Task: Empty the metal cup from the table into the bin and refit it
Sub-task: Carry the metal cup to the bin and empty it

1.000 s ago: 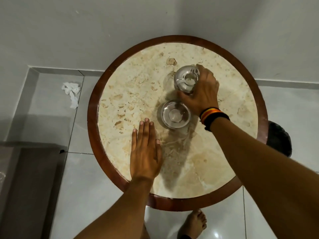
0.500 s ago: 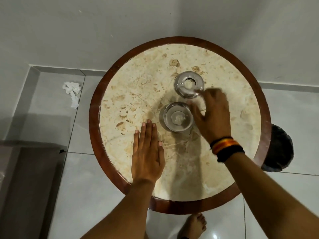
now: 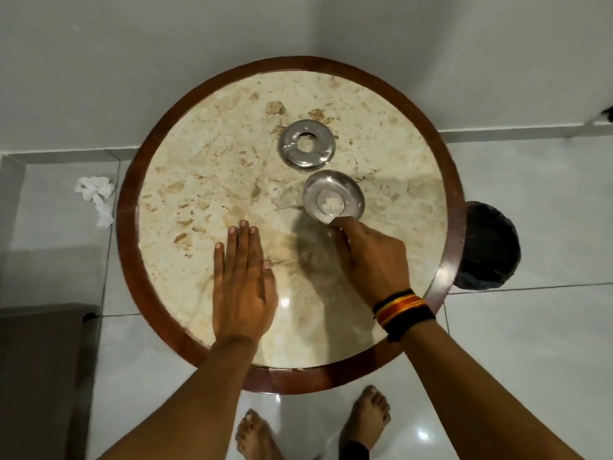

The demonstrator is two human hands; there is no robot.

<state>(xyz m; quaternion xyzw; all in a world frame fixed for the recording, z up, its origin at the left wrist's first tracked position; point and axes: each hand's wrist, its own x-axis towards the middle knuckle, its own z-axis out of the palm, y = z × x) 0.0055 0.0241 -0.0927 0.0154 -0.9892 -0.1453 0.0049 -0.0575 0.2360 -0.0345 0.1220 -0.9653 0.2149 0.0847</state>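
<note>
The metal cup (image 3: 333,196), apparently holding ash, is pinched at its near rim by the right hand (image 3: 371,257) over the bench (image 3: 205,180); emptying into the bin (image 3: 487,247) and refitting under the ring lid (image 3: 306,144) remain. The left hand (image 3: 242,283) is laid flat, holding nothing.

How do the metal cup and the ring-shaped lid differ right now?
The metal cup is an open bowl holding something whitish; the ring-shaped lid is a shallow dome with a hole in its middle. The right hand grips the cup's near rim, while the lid lies untouched, farther back on the table. The cup looks slightly tilted; the lid lies flat. Both are shiny metal and round.
</note>
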